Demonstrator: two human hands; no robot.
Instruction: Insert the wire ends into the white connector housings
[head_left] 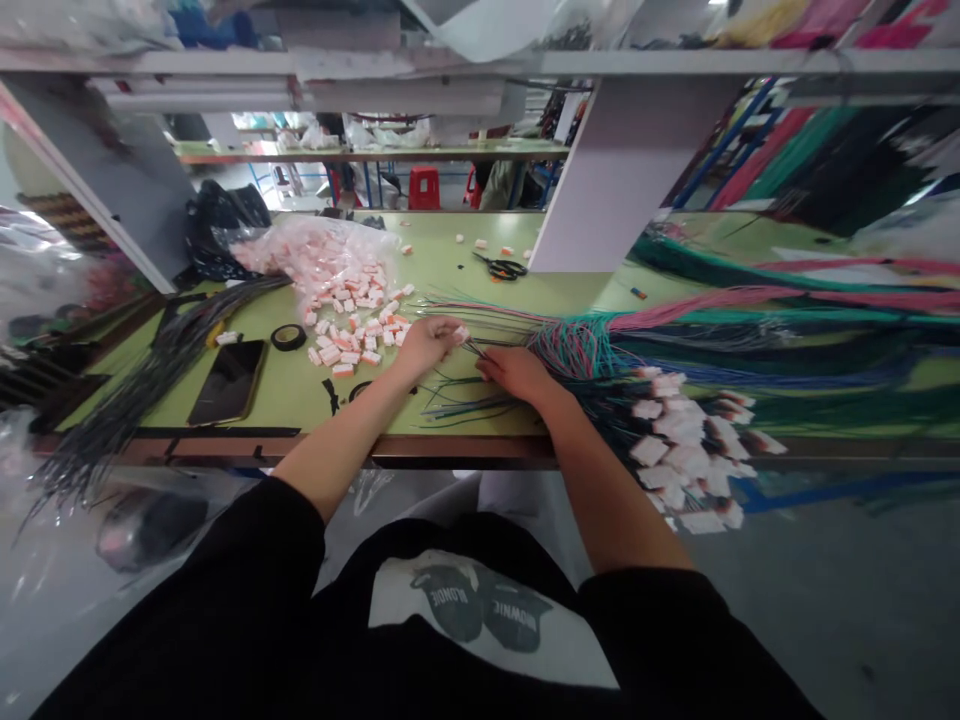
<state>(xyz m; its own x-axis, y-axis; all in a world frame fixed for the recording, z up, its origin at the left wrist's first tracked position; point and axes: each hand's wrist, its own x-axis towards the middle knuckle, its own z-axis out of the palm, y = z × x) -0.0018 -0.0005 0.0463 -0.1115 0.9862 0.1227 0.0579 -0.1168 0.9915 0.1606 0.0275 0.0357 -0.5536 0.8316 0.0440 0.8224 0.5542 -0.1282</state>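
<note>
Over the middle of the green table (420,420), my left hand (429,345) pinches a small white-and-orange plastic connector (460,334). Close on its right, my right hand (517,372) grips thin dark wires (475,348) whose ends point at the connector; whether they sit inside it is too small to tell. Loose connectors (352,340) lie in a heap left of my left hand, spilling from a clear plastic bag (322,255). Bundles of pink, green and dark wires (585,340) stretch off to the right. Beside my right forearm, finished-looking white connectors (682,440) hang on wire ends at the table edge.
A phone (228,382), a roll of black tape (288,337) and a bundle of black wires (172,350) lie on the left. Black-handled scissors (501,267) rest farther back, near a white upright panel (600,180). A shelf (480,64) crosses above the table.
</note>
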